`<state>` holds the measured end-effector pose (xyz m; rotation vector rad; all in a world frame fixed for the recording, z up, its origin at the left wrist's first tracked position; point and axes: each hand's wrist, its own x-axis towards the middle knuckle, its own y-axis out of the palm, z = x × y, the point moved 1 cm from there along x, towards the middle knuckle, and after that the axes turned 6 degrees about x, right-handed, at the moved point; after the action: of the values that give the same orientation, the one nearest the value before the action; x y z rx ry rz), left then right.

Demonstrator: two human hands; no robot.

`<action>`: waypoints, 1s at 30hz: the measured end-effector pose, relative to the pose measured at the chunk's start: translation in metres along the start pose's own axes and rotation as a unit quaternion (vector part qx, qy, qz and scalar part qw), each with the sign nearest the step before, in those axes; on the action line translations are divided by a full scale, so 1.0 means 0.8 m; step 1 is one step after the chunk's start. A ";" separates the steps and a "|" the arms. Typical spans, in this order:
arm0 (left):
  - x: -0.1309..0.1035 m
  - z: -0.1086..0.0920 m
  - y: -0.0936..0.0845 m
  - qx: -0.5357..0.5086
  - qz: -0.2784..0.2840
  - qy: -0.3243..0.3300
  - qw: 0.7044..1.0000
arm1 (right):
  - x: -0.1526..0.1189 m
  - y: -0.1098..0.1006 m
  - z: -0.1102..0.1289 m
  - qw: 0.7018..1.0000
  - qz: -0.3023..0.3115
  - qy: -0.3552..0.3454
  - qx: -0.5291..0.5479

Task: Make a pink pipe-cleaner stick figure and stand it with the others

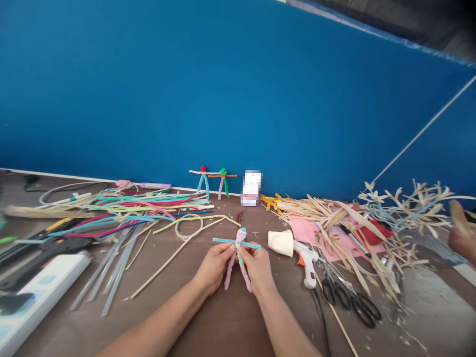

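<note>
Between my two hands is a pipe cleaner figure [241, 239] with a pink and blue head, straight blue arms and pinkish-lilac legs that point down. My left hand [215, 265] pinches it at the left side, just under the blue arm. From the other side my right hand [256, 265] grips the body, where some green shows. Two finished-looking figures lean on the blue wall behind: one with a red head [203, 169] and light blue legs, one with a green head [223, 172] and orange arms.
A white glue gun [308, 263] and black-handled scissors [362, 307] lie at the right, by dried strips [323, 213]. On the left are colored pipe cleaners [148, 203], clear glue sticks [115, 272] and a power strip [48, 292]. Another person's hand [461, 243] shows at the far right.
</note>
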<state>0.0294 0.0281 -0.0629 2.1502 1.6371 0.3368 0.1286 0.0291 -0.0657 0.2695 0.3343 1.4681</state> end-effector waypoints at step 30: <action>-0.001 0.000 -0.006 0.161 -0.041 0.059 0.984 | 0.001 0.000 0.008 1.000 0.004 0.006 -0.007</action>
<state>0.0252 0.0287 -0.0650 2.3210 1.9559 0.1852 0.1312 0.0305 -0.0596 0.2508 0.3323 1.4794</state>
